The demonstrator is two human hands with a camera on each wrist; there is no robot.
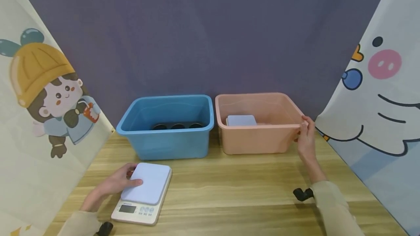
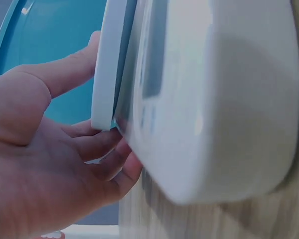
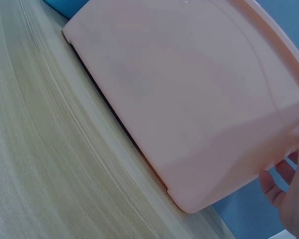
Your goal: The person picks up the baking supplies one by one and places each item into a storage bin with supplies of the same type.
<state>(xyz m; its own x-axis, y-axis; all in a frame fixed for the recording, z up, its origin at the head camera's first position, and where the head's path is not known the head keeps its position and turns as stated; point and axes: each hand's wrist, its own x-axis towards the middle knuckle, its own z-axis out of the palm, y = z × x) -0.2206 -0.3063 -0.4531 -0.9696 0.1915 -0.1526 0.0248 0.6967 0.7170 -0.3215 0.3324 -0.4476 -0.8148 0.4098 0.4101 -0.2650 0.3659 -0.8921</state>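
A white kitchen scale (image 1: 149, 183) lies on the table at the front left, its display and buttons towards me. My left hand (image 1: 115, 183) holds it by the left side. The thumb (image 2: 72, 69) lies on top of the weighing plate, and the other fingers curl at the plate's edge in the left wrist view. Farther right, my right hand (image 1: 307, 139) grips the rim of a pink plastic bin (image 1: 256, 141) at its front right corner; some of its fingers are under the rim. Inside that bin sits a white flat-topped thing (image 1: 241, 120), its lower part hidden.
Left of the pink bin stands a blue bin (image 1: 170, 145), with a dark tray with round cups (image 1: 178, 126) inside. Both bins stand on the wooden table (image 1: 229, 192) before a dark backdrop (image 1: 210, 35). Printed cartoon sheets (image 1: 370, 97) flank both sides.
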